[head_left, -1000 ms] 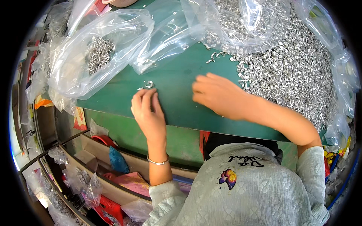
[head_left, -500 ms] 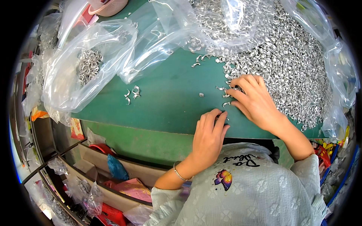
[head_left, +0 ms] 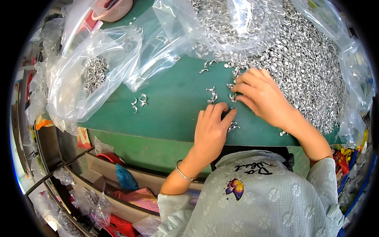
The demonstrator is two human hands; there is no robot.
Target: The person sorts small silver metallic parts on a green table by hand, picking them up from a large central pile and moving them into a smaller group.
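Note:
A large heap of small curved silver metal pieces [head_left: 304, 75] covers the right side of the green table [head_left: 169, 114]. At its left edge my right hand [head_left: 262, 94] is bent, thumb and fingertips closed at a small curved piece [head_left: 232, 97]. My left hand [head_left: 211, 128] is just nearer and to the left, its thumb and forefinger curled together at a tiny silver piece [head_left: 231, 107], partly hidden. Several loose pieces [head_left: 213, 95] lie beyond my left fingertips, and a few others [head_left: 234, 126] beside its thumb.
A clear plastic bag [head_left: 67, 94] at the left holds similar silver pieces [head_left: 96, 73]. More clear plastic lies over the far heap. A pink basket [head_left: 114, 11] stands at the far left. Under the table edge are shelves [head_left: 154, 181] with packets.
My left hand has shifted slightly left and away from me; my right has moved a little left and farther. More loose pieces now lie beyond and beside my left hand.

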